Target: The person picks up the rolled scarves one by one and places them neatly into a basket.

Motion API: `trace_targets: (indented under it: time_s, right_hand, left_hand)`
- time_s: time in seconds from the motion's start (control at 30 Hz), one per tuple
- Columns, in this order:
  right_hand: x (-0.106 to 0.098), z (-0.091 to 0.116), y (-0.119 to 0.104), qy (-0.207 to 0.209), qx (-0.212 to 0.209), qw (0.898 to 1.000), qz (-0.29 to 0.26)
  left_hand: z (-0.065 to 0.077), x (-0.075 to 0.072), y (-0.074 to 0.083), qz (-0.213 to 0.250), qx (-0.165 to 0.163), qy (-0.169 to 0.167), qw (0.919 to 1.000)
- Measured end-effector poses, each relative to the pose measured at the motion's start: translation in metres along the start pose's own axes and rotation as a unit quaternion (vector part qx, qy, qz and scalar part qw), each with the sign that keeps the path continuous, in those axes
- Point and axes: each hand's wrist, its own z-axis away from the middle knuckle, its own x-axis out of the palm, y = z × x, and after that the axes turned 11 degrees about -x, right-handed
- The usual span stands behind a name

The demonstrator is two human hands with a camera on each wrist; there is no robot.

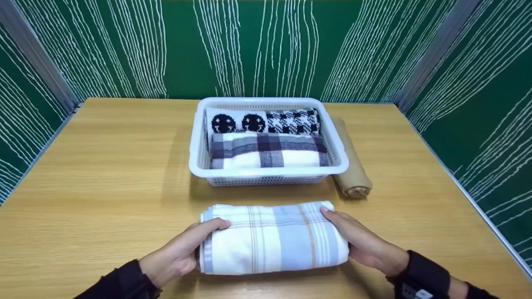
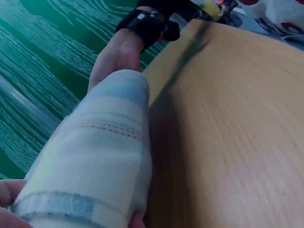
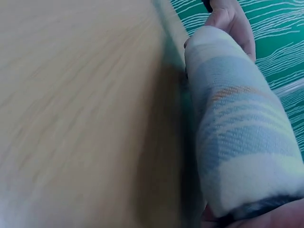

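White-and-pale-blue plaid fabric roll (image 1: 266, 241): plump, soft, thin tan stripes
Left hand (image 1: 178, 251), right hand (image 1: 368, 243): each gripping one end
Hidden from me: most fingers, roll's underside

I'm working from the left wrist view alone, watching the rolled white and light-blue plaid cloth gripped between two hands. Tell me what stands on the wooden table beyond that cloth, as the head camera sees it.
Observer: A white, rectangular, perforated plastic basket stands beyond the plaid cloth.

Operator: Nothing of that reaches my view. Now report what lies at the basket's right side.

Observer: A tan cloth roll lies along that side, partly hidden by the basket's rim.
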Motion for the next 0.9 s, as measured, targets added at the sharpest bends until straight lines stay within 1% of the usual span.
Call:
trace_targets:
  time_s: [0.1, 0.23, 0.3, 0.43, 0.57, 0.63, 0.7, 0.8, 0.9]
  right_hand:
    - [-0.001, 0.005, -0.015, 0.001, 0.0, 1.0, 0.017]
    - [-0.001, 0.009, -0.041, 0.026, 0.007, 0.999, 0.046]
    - [-0.002, 0.009, -0.055, 0.029, 0.004, 0.998, 0.056]
    - [-0.001, 0.006, -0.08, 0.036, -0.015, 0.998, 0.057]
    - [0.0, -0.004, -0.101, 0.08, -0.05, 0.995, 0.043]
    - [0.0, -0.011, -0.111, 0.102, -0.065, 0.992, 0.035]
    - [0.0, -0.018, -0.123, 0.122, -0.068, 0.99, 0.025]
    - [-0.004, -0.028, -0.141, 0.137, -0.076, 0.988, 0.002]
    - [-0.008, -0.038, -0.157, 0.142, -0.088, 0.986, -0.021]
  left_hand:
    - [0.013, 0.001, 0.008, -0.014, 0.01, -0.004, 0.9998]
    - [0.031, 0.003, 0.023, -0.046, 0.046, -0.014, 0.9978]
    - [0.037, 0.004, 0.032, -0.065, 0.062, -0.017, 0.9958]
    - [0.049, 0.007, 0.053, -0.09, 0.097, -0.027, 0.9909]
    - [0.059, 0.012, 0.08, -0.087, 0.13, -0.029, 0.9873]
    - [0.061, 0.015, 0.094, -0.078, 0.138, -0.029, 0.9869]
    - [0.061, 0.017, 0.107, -0.072, 0.144, -0.029, 0.9866]
    - [0.057, 0.02, 0.125, -0.068, 0.15, -0.024, 0.986]
    - [0.049, 0.021, 0.142, -0.062, 0.16, -0.018, 0.985]
